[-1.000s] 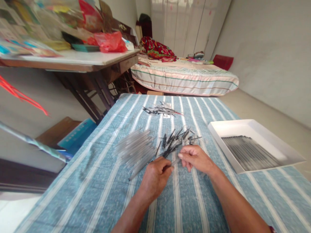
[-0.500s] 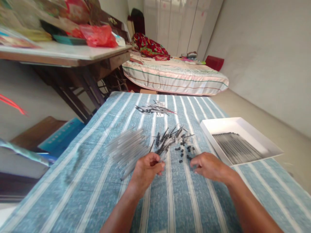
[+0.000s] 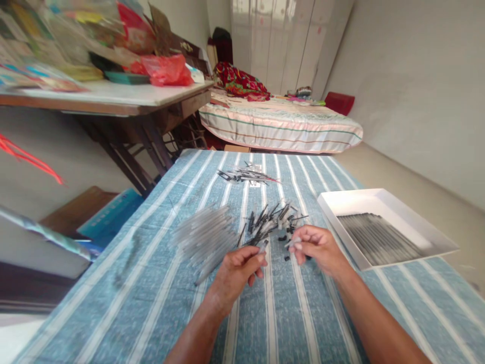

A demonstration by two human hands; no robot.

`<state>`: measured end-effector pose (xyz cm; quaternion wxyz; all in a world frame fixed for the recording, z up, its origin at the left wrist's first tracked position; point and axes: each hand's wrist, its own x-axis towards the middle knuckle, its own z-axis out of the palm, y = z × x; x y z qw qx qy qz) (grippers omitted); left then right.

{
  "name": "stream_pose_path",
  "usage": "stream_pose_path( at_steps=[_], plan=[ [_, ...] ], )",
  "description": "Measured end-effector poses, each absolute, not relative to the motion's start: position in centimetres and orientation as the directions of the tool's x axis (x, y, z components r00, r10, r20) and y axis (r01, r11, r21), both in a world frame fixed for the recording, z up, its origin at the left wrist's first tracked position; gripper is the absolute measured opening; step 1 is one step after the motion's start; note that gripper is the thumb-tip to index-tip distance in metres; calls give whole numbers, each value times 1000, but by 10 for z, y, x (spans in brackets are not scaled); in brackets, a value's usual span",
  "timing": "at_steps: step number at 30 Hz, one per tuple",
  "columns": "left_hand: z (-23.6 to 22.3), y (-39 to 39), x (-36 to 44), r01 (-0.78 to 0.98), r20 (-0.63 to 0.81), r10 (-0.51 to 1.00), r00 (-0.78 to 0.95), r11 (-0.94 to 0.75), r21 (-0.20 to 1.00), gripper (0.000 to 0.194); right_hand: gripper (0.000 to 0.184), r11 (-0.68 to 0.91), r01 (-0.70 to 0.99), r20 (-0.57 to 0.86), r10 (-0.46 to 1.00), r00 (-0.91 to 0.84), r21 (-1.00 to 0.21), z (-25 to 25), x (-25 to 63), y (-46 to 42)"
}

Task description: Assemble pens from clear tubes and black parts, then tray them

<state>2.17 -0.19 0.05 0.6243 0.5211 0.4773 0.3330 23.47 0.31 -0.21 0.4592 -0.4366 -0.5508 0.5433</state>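
Note:
My left hand [image 3: 237,273] is closed in a pinch on a small grey-and-clear plastic piece [image 3: 263,245] above the striped cloth. Opposite it, my right hand [image 3: 318,248] pinches a small whitish plastic piece [image 3: 292,243]. The two hands are a short gap apart. Just beyond them lies a loose heap of black and clear plastic parts [image 3: 275,218]. Several small black caps [image 3: 282,237] are scattered by my right fingertips, some partly hidden. To the left, long translucent tubes [image 3: 206,237] lie in a spread pile.
A white box [image 3: 366,199] at the right holds a row of dark slender tubes [image 3: 375,235]. Farther back, thin black and clear sticks [image 3: 248,175] lie on the blue striped cloth [image 3: 159,283]. A cluttered side table [image 3: 170,98] and a bed [image 3: 284,126] stand beyond.
My right hand has risen from the small black caps and moved toward my left, now with a whitish piece in its fingers. A small piece now shows at my left fingertips.

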Motion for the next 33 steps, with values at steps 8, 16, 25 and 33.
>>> stream_pose_path(
  at_steps=[8,16,25,33],
  plan=[
    [-2,-6,27,3,-299,874,382,322,947,23,17,-72,-422,-20,992,-126,-904,-16,212,2],
    [-1,-6,25,-383,-264,913,311,374,844,9,12,-54,-348,-11,992,-123,-936,-21,203,-6],
    [-1,5,13,-667,-288,952,99,278,691,13,14,-82,-292,-39,988,-151,-953,-24,195,-16],
    [1,4,14,-665,-287,953,99,277,693,12,15,-36,-311,-26,999,-36,-950,-24,194,-13]
  ],
)
